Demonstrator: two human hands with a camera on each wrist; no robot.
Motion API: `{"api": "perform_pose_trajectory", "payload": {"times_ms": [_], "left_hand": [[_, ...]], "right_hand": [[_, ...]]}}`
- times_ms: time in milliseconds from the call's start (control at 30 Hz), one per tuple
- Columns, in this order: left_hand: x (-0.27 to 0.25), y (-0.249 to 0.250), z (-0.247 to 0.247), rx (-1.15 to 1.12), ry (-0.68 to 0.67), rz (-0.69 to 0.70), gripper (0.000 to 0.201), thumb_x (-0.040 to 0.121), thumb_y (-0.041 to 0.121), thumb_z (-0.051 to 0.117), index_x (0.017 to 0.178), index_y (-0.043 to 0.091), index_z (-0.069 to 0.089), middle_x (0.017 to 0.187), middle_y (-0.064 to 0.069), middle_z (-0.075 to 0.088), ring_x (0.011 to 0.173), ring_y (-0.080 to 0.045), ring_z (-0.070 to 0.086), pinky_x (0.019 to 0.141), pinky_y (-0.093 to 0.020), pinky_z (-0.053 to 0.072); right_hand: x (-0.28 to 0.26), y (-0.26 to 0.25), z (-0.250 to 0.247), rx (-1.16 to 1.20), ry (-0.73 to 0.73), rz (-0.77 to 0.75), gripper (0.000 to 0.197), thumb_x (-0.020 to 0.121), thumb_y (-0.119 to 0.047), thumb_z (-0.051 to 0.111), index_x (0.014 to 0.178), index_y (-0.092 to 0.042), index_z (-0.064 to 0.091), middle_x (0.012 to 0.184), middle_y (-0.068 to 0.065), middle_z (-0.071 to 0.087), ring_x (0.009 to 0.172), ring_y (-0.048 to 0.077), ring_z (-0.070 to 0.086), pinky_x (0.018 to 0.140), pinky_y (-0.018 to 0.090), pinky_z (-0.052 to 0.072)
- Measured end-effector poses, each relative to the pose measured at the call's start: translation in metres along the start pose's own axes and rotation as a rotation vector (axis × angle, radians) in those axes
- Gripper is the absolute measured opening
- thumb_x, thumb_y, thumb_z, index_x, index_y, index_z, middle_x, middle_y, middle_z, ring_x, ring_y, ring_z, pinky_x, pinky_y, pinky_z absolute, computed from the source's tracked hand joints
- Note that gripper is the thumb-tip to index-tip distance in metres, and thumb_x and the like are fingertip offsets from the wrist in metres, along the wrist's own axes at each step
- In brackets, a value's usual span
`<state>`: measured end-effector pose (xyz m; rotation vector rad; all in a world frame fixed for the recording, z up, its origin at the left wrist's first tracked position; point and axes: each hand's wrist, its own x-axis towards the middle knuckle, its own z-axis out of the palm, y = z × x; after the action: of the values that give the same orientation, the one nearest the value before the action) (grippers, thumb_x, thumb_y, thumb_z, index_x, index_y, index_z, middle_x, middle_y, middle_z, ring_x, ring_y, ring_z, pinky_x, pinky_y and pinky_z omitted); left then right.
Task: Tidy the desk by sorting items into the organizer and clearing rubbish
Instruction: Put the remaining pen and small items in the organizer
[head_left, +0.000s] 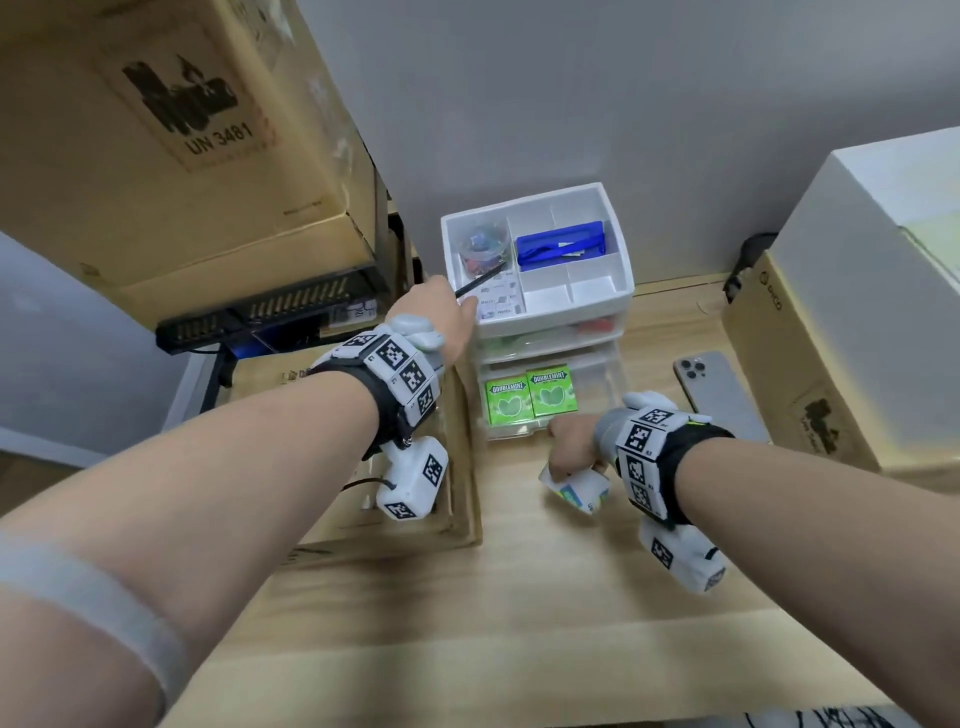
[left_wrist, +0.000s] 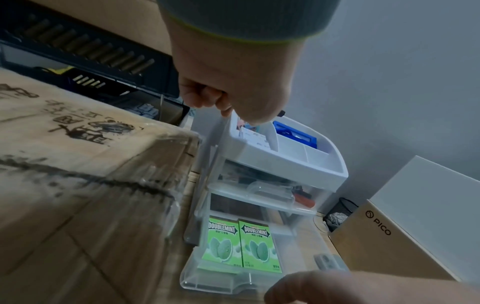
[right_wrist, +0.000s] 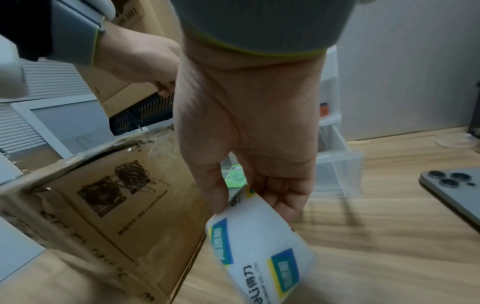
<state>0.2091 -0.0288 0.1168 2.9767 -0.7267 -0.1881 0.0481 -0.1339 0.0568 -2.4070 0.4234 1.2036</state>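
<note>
Grey wall behind a pale wood desk (head_left: 545, 597), boxed in by cartons on both sides. Upper left, a large cardboard carton (head_left: 156, 130) prints "UN 3481" under a black flame-and-battery mark. Right side, a brown box (left_wrist: 384, 242) reads "PICO", with a white box (head_left: 883, 218) on top of it.

White organizer (head_left: 613, 306) stands against the wall: open top tray with dividers, clear drawers beneath. Back-left compartment holds a clear tub of coloured bits (head_left: 480, 244), contents too blurred to name. A blue case (head_left: 561, 244) lies in the compartment beside it. Front-left compartment holds small printed labels, text unreadable.

Bottom drawer (head_left: 597, 384) is pulled out. Two green packs (head_left: 530, 396) lie flat in it side by side, each printed "DOUBLEMINT" over a mint-leaf picture; small characters under the name are illegible.

Left hand (head_left: 441, 317) sits at the tray's front-left corner, fingers curled round a thin dark pen (head_left: 480, 284) that slants over the tray. Its tip and its held end are hidden.

Right hand (right_wrist: 249, 148) hangs just in front of the open drawer, thumb and fingers pinching a white packet (right_wrist: 262, 253) with blue-and-yellow patches and partial print "eLi", "CO., LTD"; the rest is cut off or smeared.

A grey phone (head_left: 717, 395) lies camera-side up, right of the drawers.
</note>
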Motion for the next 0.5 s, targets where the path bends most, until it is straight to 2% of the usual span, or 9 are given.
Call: {"api": "perform_pose_trajectory", "payload": {"times_ms": [67, 133, 267, 367, 433, 500], "left_hand": [[0.011, 0.001, 0.003, 0.005, 0.003, -0.007, 0.037, 0.099, 0.043, 0.039, 0.099, 0.009, 0.052, 0.086, -0.008, 0.06, 0.069, -0.026, 0.058, 0.058, -0.032, 0.041], [0.019, 0.003, 0.002, 0.026, 0.003, -0.01, 0.033, 0.1, 0.04, 0.04, 0.095, 0.01, 0.053, 0.083, -0.007, 0.059, 0.068, -0.025, 0.056, 0.058, -0.031, 0.04], [0.033, 0.007, 0.003, 0.079, -0.047, -0.028, 0.02, 0.098, 0.025, 0.044, 0.093, 0.01, 0.056, 0.078, -0.004, 0.057, 0.068, -0.023, 0.057, 0.059, -0.031, 0.041], [0.037, 0.006, 0.005, 0.08, -0.035, -0.043, 0.018, 0.097, 0.025, 0.044, 0.089, 0.012, 0.053, 0.071, -0.002, 0.052, 0.061, -0.02, 0.052, 0.057, -0.03, 0.039], [0.037, 0.005, 0.006, 0.08, -0.026, -0.027, 0.019, 0.097, 0.027, 0.043, 0.089, 0.012, 0.051, 0.069, -0.002, 0.05, 0.064, -0.022, 0.054, 0.057, -0.03, 0.038], [0.037, 0.004, 0.006, 0.084, -0.022, -0.016, 0.02, 0.097, 0.029, 0.043, 0.09, 0.011, 0.051, 0.072, -0.003, 0.051, 0.068, -0.025, 0.055, 0.056, -0.029, 0.036]], "right_hand": [[0.012, 0.002, -0.001, -0.012, -0.017, -0.003, 0.038, 0.09, -0.023, 0.061, 0.122, -0.004, 0.055, 0.096, 0.007, 0.062, 0.09, 0.027, 0.064, 0.083, 0.038, 0.054], [0.016, 0.001, -0.003, -0.046, -0.034, -0.018, 0.032, 0.092, -0.022, 0.059, 0.118, -0.003, 0.055, 0.082, 0.004, 0.056, 0.082, 0.024, 0.06, 0.075, 0.034, 0.052], [0.027, -0.003, -0.01, -0.091, -0.052, -0.034, 0.014, 0.093, -0.02, 0.059, 0.09, -0.008, 0.051, 0.073, 0.003, 0.053, 0.06, 0.017, 0.051, 0.063, 0.03, 0.046], [0.032, -0.005, -0.017, -0.117, -0.06, -0.031, 0.024, 0.094, -0.016, 0.057, 0.073, -0.01, 0.048, 0.068, 0.004, 0.05, 0.054, 0.017, 0.046, 0.051, 0.026, 0.039], [0.032, -0.006, -0.02, -0.144, -0.066, -0.032, 0.022, 0.094, -0.015, 0.057, 0.075, -0.01, 0.048, 0.067, 0.003, 0.048, 0.053, 0.016, 0.043, 0.048, 0.025, 0.035], [0.032, -0.007, -0.024, -0.142, -0.069, -0.035, 0.011, 0.092, -0.016, 0.06, 0.088, -0.007, 0.054, 0.071, 0.004, 0.051, 0.054, 0.016, 0.045, 0.047, 0.024, 0.036]]}}
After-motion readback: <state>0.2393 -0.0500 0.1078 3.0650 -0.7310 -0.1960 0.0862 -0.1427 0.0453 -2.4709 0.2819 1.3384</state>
